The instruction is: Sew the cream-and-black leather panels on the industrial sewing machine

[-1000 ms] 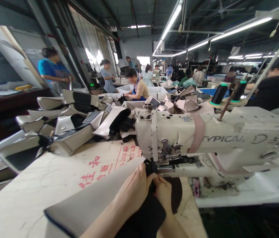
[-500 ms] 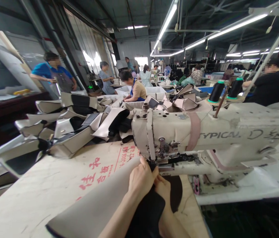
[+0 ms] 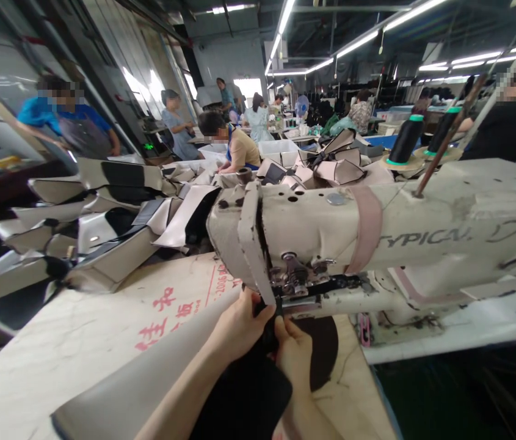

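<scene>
My left hand [image 3: 238,324] is closed on a large leather-like piece [image 3: 148,360], pale grey on one side and dark-edged, right below the needle area of a cream sewing machine [image 3: 303,238]. Close beside it, my right hand [image 3: 295,345] pinches the black part [image 3: 243,397] of the work near the presser foot. The fingertips of both hands are a little apart. The machine head partly hides the needle and the seam. A dark brown rounded flap [image 3: 324,351] lies on the plywood board just right of my right hand.
The plywood board [image 3: 97,330] with red lettering surrounds the work. A heap of pale and black sewn pieces [image 3: 115,256] lies behind it at left. Two black thread cones [image 3: 406,140] stand behind the machine. Several people work further back; one person in blue [image 3: 68,122] is at left.
The camera has come closer and tilted, so the machine looks larger. My hands have drawn slightly apart, with more of the black part showing between my forearms.
</scene>
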